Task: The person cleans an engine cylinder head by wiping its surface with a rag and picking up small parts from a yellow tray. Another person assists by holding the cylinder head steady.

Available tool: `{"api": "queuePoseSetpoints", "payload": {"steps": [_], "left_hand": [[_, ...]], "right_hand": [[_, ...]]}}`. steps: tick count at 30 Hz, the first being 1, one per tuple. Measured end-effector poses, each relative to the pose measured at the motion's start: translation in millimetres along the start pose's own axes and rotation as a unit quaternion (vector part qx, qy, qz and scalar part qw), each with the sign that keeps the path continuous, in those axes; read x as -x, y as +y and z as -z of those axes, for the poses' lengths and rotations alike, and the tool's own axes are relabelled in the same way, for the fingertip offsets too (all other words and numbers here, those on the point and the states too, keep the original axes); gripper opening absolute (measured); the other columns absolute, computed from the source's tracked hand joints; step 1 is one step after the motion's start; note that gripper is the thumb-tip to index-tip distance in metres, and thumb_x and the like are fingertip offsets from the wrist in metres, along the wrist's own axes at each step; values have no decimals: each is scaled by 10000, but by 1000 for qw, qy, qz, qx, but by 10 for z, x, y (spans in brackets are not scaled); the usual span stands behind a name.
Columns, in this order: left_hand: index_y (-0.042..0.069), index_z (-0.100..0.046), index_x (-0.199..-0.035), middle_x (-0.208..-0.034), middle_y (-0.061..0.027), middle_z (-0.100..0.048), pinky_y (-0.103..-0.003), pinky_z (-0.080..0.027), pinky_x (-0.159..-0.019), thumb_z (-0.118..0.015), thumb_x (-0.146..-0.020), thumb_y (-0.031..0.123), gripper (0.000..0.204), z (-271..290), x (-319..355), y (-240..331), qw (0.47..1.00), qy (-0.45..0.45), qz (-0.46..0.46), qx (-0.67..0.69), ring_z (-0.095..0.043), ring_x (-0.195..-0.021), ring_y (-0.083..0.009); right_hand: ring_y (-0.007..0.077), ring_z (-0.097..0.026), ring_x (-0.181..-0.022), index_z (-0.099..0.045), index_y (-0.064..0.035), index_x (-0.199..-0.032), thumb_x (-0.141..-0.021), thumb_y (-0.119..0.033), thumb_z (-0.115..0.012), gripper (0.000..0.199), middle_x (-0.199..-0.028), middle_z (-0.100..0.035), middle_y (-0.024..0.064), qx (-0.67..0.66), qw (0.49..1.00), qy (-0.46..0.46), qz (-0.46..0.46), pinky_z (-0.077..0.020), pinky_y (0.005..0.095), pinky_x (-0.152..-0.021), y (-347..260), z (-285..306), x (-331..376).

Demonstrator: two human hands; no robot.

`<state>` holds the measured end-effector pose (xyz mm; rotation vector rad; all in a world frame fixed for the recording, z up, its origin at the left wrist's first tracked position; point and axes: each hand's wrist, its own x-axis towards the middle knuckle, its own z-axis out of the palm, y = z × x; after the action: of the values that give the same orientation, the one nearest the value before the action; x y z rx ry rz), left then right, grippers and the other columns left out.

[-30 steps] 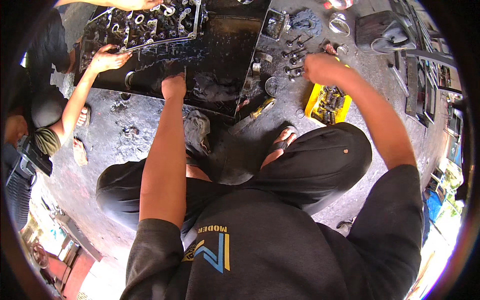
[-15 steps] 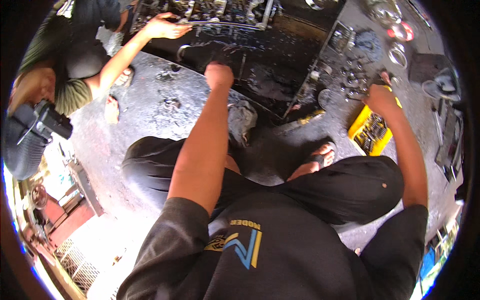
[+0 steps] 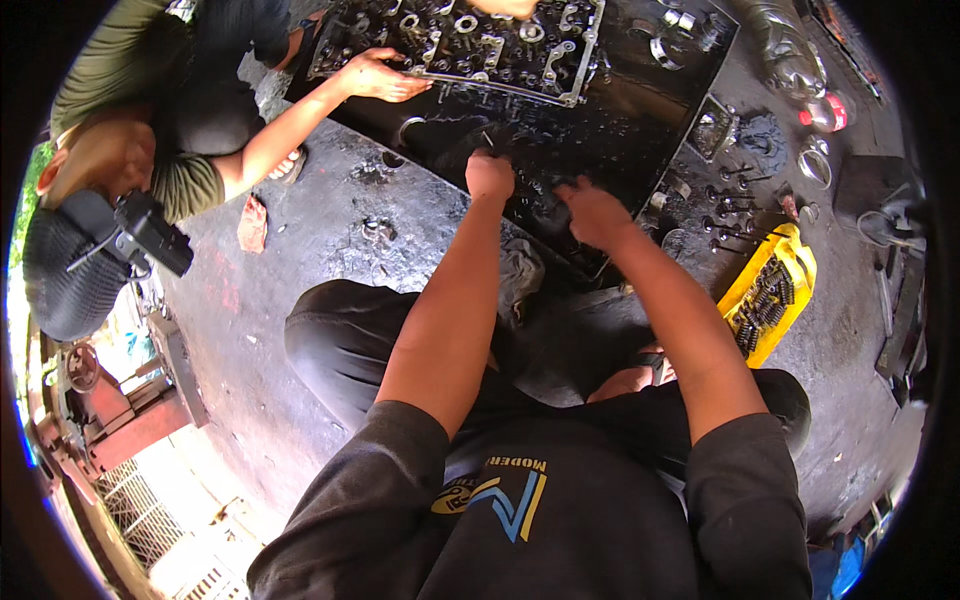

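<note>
My left hand (image 3: pixel 490 178) is closed over the near part of a black oily tray (image 3: pixel 650 110). A thin rod (image 3: pixel 488 138) sticks up from its fist; the rest of what it grips is hidden. Beside it, my right hand (image 3: pixel 598 215) hangs over the tray's near right part, fingers stretched toward the left hand and slightly apart, with nothing visible in them. A metal engine cylinder head (image 3: pixel 490 75) lies at the tray's far side. A co-worker's hand (image 3: pixel 383 77) rests at its near left edge.
Right of the tray stand a yellow cut container (image 3: pixel 795 255) of coil springs and several engine valves (image 3: pixel 735 205). A dark rag (image 3: pixel 762 140) and a red-labelled plastic bottle (image 3: pixel 825 113) lie farther off. Another grey rag (image 3: pixel 520 275) is by my feet. The co-worker crouches at left.
My right hand has moved left from the yellow container to over the tray. My left hand stays over the tray, still closed. The whole view has shifted, showing more of the cylinder head.
</note>
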<state>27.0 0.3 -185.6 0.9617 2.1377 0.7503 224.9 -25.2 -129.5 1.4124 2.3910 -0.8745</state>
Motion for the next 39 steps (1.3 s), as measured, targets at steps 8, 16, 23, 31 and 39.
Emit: {"api": "queuePoseSetpoints", "payload": {"steps": [8,16,23,31,39], "left_hand": [[-4,-510,-959,-837,-126,-617,-349,-563,-564,-573,-865,-3,113,240,212,483,888,-92,148,426,-646,-678,-254],[3,-539,-908,-787,-105,-636,-299,-502,-484,-599,-875,31,74,6,438,622,885,-16,117,450,-619,-603,-194],[34,-547,-985,-875,-117,-648,-360,-571,-648,-583,-890,66,107,-202,640,698,857,-110,141,484,-666,-750,-251],[19,-690,-878,-728,-109,-660,-299,-518,-556,-617,-818,91,120,53,901,977,959,-227,3,169,-650,-612,-193],[76,-693,-941,-885,-212,-667,-488,-520,-740,-572,-903,310,266,255,846,1111,944,-57,-230,-231,-652,-819,-405]], "right_hand": [[429,-557,-1115,-510,-111,-1297,-729,-59,-664,591,-1238,-515,250,-21,980,131,-151,-516,446,-912,343,262,-145],[347,-471,-1243,-523,7,-1283,-684,-164,-672,641,-1344,-478,234,-280,928,153,-192,-438,390,-999,505,283,-105],[293,-559,-1149,-388,50,-1396,-662,-531,-764,1008,-1313,-544,201,-636,759,66,-125,-459,401,-911,486,597,-33],[432,-614,-1026,-576,93,-1089,-742,-239,-728,504,-1071,-641,276,-415,842,279,-200,-498,434,-879,332,662,-125],[443,-596,-1043,-543,69,-1177,-899,-396,-570,542,-1081,-613,313,-367,869,270,-193,-487,474,-895,157,488,-283]]}}
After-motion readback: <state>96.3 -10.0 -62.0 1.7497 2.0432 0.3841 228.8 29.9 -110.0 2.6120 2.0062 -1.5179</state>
